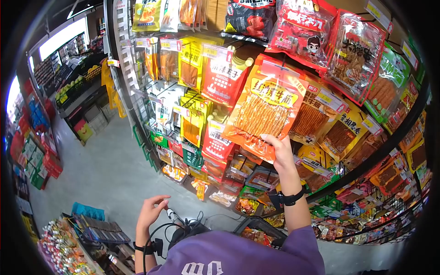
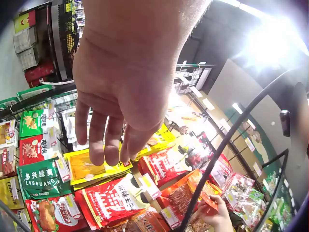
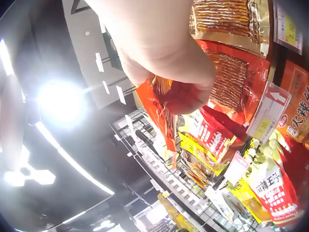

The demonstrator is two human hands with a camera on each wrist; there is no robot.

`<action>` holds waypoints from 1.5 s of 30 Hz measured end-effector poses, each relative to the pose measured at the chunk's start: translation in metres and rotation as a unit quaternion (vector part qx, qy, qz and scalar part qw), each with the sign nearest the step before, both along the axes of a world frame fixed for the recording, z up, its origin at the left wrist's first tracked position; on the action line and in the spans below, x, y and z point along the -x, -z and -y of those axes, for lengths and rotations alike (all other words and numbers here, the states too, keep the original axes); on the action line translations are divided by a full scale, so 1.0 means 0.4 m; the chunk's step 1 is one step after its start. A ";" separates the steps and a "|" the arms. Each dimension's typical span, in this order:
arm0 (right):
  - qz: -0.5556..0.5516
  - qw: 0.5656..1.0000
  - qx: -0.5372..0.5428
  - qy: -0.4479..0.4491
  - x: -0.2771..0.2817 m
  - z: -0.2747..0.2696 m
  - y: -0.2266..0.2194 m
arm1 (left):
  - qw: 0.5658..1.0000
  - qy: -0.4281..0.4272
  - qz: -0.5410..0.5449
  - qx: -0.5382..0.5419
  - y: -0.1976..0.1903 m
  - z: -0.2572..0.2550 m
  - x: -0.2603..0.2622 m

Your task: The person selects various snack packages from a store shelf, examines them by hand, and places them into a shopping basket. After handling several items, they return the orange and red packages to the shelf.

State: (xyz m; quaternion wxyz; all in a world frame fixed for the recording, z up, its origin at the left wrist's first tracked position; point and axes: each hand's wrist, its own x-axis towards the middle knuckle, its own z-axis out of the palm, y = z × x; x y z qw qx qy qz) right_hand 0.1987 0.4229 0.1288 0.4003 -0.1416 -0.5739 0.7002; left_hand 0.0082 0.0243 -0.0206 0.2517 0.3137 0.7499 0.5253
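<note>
In the head view an orange-red packet of shredded snack strips (image 1: 263,107) faces the camera in front of the rack. The right hand (image 1: 280,153) pinches its lower edge, thumb on the front. The right wrist view shows the right hand (image 3: 166,63) with the red packet (image 3: 161,116) between thumb and fingers, seen nearly edge-on. At the lower left of the head view the left hand (image 1: 152,211) is held over the floor, away from the packets, holding nothing. Seen from its wrist, the left hand (image 2: 116,101) has its fingers loosely extended.
Hanging packets fill the rack, among them a red one (image 1: 223,75) and a yellow one (image 1: 191,121). Price tags (image 1: 377,12) stick out from the hooks. A black basket (image 1: 261,229) is near the person's body. A candy display (image 1: 62,245) stands at lower left.
</note>
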 end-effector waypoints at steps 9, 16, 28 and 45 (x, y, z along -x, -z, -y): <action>0.032 0.992 -0.028 -0.117 -0.024 0.123 0.002 | 1.000 0.009 0.010 -0.011 0.023 -0.006 -0.028; 0.058 0.972 0.014 -0.226 -0.028 0.183 0.159 | 0.996 0.077 -0.039 0.003 -0.057 -0.029 -0.051; 0.060 0.958 -0.031 -0.279 -0.124 0.319 0.308 | 0.965 0.210 0.044 -0.153 -0.050 -0.114 -0.127; 0.149 0.958 0.062 -0.235 -0.101 0.368 0.363 | 0.983 0.166 0.055 -0.056 -0.102 -0.148 -0.134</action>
